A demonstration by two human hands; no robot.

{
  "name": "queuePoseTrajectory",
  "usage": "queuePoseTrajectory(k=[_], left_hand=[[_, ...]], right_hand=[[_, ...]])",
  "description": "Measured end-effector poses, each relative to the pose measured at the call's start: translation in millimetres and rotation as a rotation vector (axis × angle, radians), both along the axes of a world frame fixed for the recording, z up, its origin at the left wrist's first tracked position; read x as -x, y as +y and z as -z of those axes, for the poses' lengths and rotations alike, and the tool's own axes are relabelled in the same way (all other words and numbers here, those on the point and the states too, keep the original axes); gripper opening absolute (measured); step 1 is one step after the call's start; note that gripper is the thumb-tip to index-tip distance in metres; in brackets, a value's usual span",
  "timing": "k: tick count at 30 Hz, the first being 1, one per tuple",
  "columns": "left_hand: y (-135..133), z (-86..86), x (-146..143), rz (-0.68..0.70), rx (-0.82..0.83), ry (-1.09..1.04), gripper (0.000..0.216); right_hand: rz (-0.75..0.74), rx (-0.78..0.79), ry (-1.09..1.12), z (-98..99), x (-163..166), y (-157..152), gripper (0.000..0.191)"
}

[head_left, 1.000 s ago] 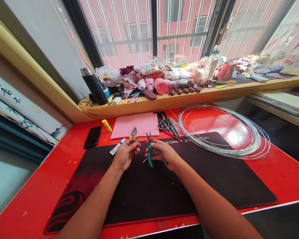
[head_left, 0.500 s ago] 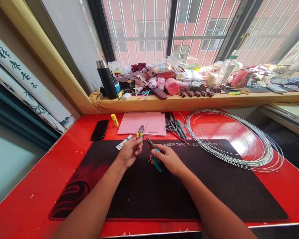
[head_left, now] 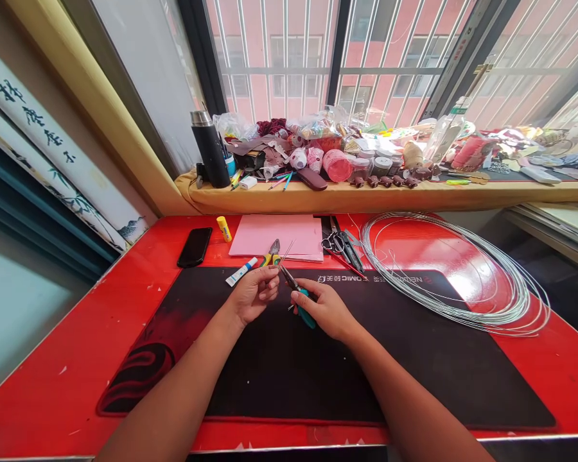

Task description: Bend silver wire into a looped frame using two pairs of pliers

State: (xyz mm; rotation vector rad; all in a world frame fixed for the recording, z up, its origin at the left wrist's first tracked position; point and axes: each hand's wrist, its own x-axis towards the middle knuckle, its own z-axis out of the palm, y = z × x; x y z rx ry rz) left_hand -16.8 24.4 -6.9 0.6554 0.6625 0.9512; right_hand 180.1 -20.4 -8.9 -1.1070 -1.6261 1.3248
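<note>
Over the black mat (head_left: 289, 366), my left hand (head_left: 255, 294) pinches a thin piece of wire (head_left: 288, 251) that sticks up past the fingertips. My right hand (head_left: 325, 307) is wrapped round needle-nose pliers (head_left: 306, 311) with teal handles. Their slim jaws point up and left, close beside the wire at my left fingertips; whether they touch it I cannot tell. A short bright wire end shows below the right fingers. Just beyond the left hand lie combination pliers (head_left: 272, 251) with yellow-green handles and a blue-and-white tube (head_left: 241, 271).
A large coil of wire (head_left: 505, 314) lies on the right of the red table (head_left: 38, 385). Scissors (head_left: 333, 242) and a black cutter knife (head_left: 351, 251) lie beside pink paper (head_left: 274, 234). A phone (head_left: 194, 247) and glue stick (head_left: 224, 228) sit left. A thermos (head_left: 210, 151) stands on the cluttered sill.
The plier jaws have come nearer to my left fingertips and the wire there. The whole view has shifted slightly.
</note>
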Motion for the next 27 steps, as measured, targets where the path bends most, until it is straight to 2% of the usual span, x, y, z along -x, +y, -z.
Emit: queuePoseTrajectory(k=[10,27], left_hand=[[-3.3,-5.0,1.3,0.102,0.082,-0.033,0.017],[-3.5,-7.5,2.5,0.069,0.083,-0.064,0.013]], right_hand=[[0.011,-0.057,-0.074,-1.7,-1.3,-0.4,0.042],[0.029,-0.075,-0.091,0.0,-2.1,-0.2,0.043]])
